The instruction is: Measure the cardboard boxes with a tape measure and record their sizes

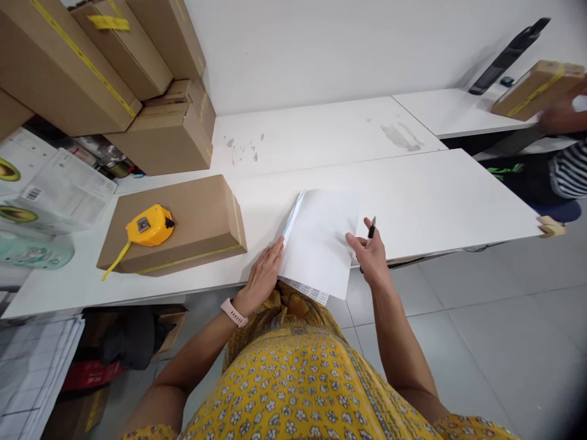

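White sheets of paper (316, 235) lie at the front edge of the white table, folded or stacked along their left side. Printed rows show on a lower sheet that sticks out over the edge. My left hand (265, 269) rests flat against the left side of the sheets, fingers stretched out. At their right side, my right hand (372, 253) has a black pen (372, 230) held between its fingers, tip pointing up and away. Its thumb is by the paper's right edge; whether it touches the sheet I cannot tell.
Left of the papers, a yellow tape measure (151, 225) sits on a cardboard box (192, 214). More cardboard boxes (160, 137) are stacked behind it. At the far right, another person's hand (562, 116) is at a taped box (534, 91), near a black bottle (507, 55).
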### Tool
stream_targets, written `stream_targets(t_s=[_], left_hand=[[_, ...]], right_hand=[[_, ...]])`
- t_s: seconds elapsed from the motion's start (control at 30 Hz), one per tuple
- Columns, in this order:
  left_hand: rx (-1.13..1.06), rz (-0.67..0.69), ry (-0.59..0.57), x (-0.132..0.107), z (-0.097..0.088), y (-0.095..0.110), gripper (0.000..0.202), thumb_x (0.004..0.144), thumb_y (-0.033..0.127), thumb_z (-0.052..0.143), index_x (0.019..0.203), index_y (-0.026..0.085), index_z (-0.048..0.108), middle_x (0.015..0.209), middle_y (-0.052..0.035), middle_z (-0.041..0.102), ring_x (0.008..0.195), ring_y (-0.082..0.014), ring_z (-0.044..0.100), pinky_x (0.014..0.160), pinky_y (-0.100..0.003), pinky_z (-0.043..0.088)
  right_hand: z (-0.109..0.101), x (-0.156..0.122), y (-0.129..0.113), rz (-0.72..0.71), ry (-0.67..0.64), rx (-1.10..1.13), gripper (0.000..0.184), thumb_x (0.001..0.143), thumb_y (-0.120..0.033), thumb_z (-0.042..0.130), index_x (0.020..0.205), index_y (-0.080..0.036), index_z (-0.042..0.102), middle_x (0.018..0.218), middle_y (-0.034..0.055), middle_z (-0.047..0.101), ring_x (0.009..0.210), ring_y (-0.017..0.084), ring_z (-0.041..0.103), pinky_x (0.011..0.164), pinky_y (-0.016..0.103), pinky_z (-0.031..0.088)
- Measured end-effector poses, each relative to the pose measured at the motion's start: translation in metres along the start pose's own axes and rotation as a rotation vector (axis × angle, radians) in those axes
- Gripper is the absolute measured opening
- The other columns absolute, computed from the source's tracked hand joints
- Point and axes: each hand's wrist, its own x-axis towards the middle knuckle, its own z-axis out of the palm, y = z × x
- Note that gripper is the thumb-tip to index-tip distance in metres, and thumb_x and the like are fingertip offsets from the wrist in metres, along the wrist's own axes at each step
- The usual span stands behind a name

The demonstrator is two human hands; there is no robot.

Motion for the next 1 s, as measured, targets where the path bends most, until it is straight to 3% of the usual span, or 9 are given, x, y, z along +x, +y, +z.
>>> stream_targets(t_s=[0.07,0.2,0.3,0.47,0.6,0.8,1.0], left_hand=[[0.021,-0.037,-0.027,-0.001,0.002,-0.002,0.079,0.081,-0.010,0.027,0.158,0.003,0.033,0.168,-0.0210,0.028,0.154,-0.0261,0.036,0.126,-0.045,0.035],[0.109,-0.076,-0.144,-0.004,-0.004,-0.008,0.073,0.079,0.005,0.045,0.152,-0.001,0.043,0.166,-0.0253,0.031,0.158,-0.0341,0.023,0.129,-0.060,0.018],[0.149,-0.018,-0.246,-0.002,-0.014,-0.011,0.070,0.080,0.015,0.048,0.147,-0.004,0.048,0.163,-0.0270,0.034,0.159,-0.0330,0.018,0.131,-0.057,0.011],[0.152,0.005,-0.200,0.014,-0.010,-0.004,0.061,0.099,0.030,0.038,0.150,-0.002,0.045,0.162,-0.0261,0.039,0.159,-0.0314,0.021,0.131,-0.056,0.009],[0.145,0.006,-0.257,0.045,0.007,0.002,0.062,0.103,0.031,0.033,0.154,-0.004,0.038,0.165,-0.0263,0.032,0.159,-0.0316,0.020,0.131,-0.052,0.015],[0.136,-0.151,-0.351,0.116,0.014,0.006,0.077,0.103,0.045,0.035,0.160,-0.005,0.024,0.170,-0.0243,0.015,0.161,-0.0332,0.009,0.132,-0.046,0.010],[0.056,-0.239,-0.305,0.161,0.024,0.001,0.087,0.101,0.061,0.036,0.165,0.005,0.017,0.173,-0.0194,0.005,0.160,-0.0382,-0.003,0.131,-0.053,0.006]], right_hand=[[0.007,-0.004,0.010,-0.017,-0.027,-0.095,0.094,0.073,-0.051,0.075,0.156,-0.020,0.043,0.070,-0.0018,0.063,0.051,0.012,0.040,0.050,0.027,0.035],[0.012,-0.008,0.032,-0.045,-0.065,-0.394,0.061,0.079,-0.048,0.062,0.132,-0.020,0.069,0.062,-0.0022,0.058,0.056,0.016,0.046,0.057,0.029,0.038],[0.012,-0.007,0.036,-0.056,-0.074,-0.560,0.056,0.080,-0.047,0.058,0.126,-0.020,0.074,0.063,0.0001,0.060,0.059,0.019,0.050,0.060,0.030,0.038],[0.013,-0.005,0.024,-0.037,-0.135,-0.711,0.051,0.080,-0.039,0.057,0.125,-0.023,0.076,0.068,0.0029,0.065,0.067,0.022,0.057,0.062,0.031,0.039],[0.015,-0.004,0.017,-0.013,-0.205,-0.787,0.050,0.084,-0.035,0.056,0.129,-0.024,0.074,0.075,0.0040,0.069,0.069,0.021,0.059,0.063,0.031,0.040],[0.016,-0.004,0.013,-0.024,-0.291,-0.937,0.052,0.091,-0.034,0.053,0.141,-0.028,0.065,0.094,0.0051,0.077,0.088,0.024,0.068,0.070,0.031,0.042],[0.021,-0.014,0.012,-0.009,-0.327,-1.000,0.053,0.094,-0.033,0.052,0.147,-0.028,0.059,0.103,0.0067,0.078,0.098,0.027,0.070,0.075,0.032,0.045]])
